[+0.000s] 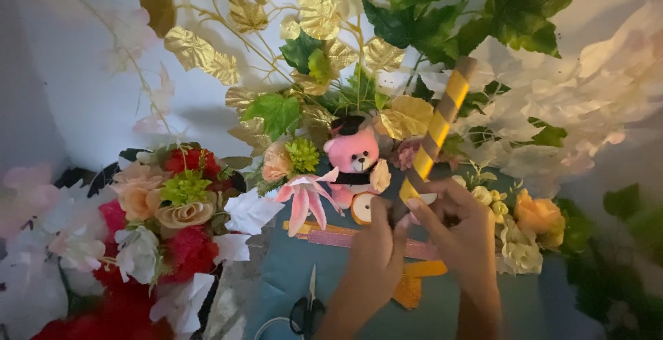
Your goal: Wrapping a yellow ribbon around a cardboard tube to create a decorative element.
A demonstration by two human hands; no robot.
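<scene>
A: Both hands up at the stick now. The right hand (461,233) is pinched round the lower end of the striped stick (439,127), fingers closed on it.

B: And the left hand (376,250)?

A: Curled shut just beside, at the same bottom end. It seems to grip the base, though the stick's tip is hidden behind it.

B: Where's the stick pointing?

A: Slanting up and right, just right of the pink teddy bear (353,160), its top among the green leaves (476,8).

B: How would it handle?

A: Looks light and stiff, wrapped in smooth yellow and grey tape, maybe slippery. I'd judge the low end the best place to hold.

B: Around it?

A: A tape roll (360,209) below the bear, glittery strips (338,238) on the blue table (276,278), black-handled scissors (308,309) below those. Crinkly gold leaves (200,53) above the bear, a soft red and peach bouquet (173,209) to the left.
</scene>
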